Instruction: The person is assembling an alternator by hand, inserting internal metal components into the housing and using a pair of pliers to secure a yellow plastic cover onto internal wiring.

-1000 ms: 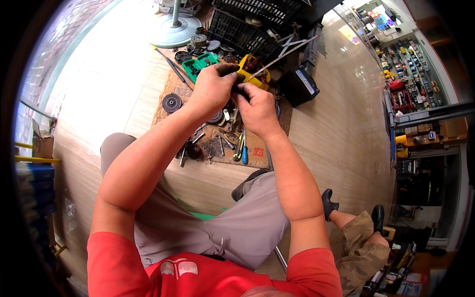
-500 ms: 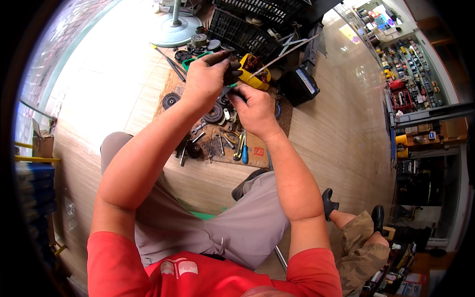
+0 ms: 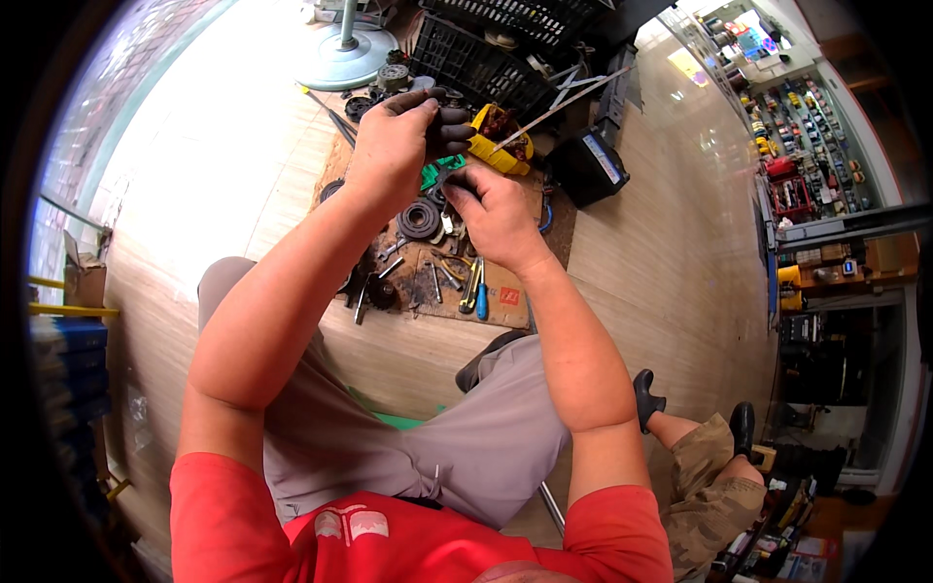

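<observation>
My left hand (image 3: 397, 146) hovers over the far part of a cardboard sheet (image 3: 505, 303), its blackened fingers apart and nothing visible in them. My right hand (image 3: 494, 212) is closed, thumb against the fingers; a small dark piece seems pinched at the tips, too hidden to name. Between and below the hands lies a green object (image 3: 442, 170), partly covered. Nearer me on the cardboard are a round black pulley (image 3: 419, 220), a blue-handled screwdriver (image 3: 481, 301), pliers (image 3: 452, 262) and several small metal tools.
A yellow container (image 3: 505, 155) with reddish-brown parts and a black battery (image 3: 587, 167) sit to the right. Beyond are black crates (image 3: 476, 63) and a round stand base (image 3: 348, 60). Another person's legs (image 3: 714, 457) show at the lower right.
My left hand has drawn back slightly to the left and its fingers have spread, uncovering more of the green object. My right hand has hardly moved.
</observation>
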The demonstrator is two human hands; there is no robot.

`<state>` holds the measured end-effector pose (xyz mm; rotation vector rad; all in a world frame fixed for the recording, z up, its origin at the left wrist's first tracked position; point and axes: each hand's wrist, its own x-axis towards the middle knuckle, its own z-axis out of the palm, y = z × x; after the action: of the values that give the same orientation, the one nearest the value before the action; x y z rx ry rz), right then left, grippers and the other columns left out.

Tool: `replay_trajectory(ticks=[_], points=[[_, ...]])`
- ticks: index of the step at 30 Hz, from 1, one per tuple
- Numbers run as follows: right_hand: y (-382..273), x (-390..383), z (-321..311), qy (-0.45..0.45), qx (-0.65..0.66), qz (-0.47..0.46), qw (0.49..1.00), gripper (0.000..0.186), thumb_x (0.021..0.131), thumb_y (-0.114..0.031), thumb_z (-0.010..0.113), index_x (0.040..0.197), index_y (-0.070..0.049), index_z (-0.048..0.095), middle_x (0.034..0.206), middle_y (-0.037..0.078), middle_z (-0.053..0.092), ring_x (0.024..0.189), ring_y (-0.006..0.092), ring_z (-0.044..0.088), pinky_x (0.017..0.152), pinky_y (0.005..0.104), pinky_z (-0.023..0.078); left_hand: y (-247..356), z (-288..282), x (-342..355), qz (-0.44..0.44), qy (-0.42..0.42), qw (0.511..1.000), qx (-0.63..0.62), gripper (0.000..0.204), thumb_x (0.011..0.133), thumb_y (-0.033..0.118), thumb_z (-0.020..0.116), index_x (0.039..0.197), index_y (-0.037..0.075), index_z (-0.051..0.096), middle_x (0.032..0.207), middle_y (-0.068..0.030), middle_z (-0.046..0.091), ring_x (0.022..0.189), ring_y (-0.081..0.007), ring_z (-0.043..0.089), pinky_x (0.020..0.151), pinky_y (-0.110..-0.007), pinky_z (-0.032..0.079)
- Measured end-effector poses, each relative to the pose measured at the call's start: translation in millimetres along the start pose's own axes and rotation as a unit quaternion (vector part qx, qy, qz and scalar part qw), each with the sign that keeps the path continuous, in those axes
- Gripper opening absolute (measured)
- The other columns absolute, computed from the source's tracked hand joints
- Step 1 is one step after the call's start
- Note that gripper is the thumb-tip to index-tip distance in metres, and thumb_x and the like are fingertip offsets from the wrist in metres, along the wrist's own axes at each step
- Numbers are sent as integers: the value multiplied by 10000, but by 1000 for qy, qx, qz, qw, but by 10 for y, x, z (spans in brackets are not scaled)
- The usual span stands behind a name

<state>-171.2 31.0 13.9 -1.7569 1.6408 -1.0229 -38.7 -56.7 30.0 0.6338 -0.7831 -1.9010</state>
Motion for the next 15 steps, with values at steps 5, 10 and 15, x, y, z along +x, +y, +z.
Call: replay_trajectory(ticks=[5,10,15], points=[[9,12,8,-1,-1,-10,1000,171,873,-117,611,999,-3,637,877,213,657,795,341,653,713,376,499,3,-6,8,-6,1,1000,-6,279,978,101,455,1219,-36,488,990,-143,622,840,-223,649,740,-336,558],[-2,18,-1,-6,-12,-5,1000,172,875,-130,610,1006,-24,644,882,202,661,807,363,642,721,383,500,-14,-37,39,-28,-5,999,-24,246,975,100,464,1168,-48,502,959,-137,631,814,-224,649,706,-333,556],[-34,21,-35,-1,-32,-19,999,169,868,-143,630,1004,-45,651,874,202,659,847,376,641,735,397,502,-3,-92,60,-84,-84,993,-8,213,967,94,484,1122,-47,518,906,-130,640,749,-213,636,647,-319,540]])
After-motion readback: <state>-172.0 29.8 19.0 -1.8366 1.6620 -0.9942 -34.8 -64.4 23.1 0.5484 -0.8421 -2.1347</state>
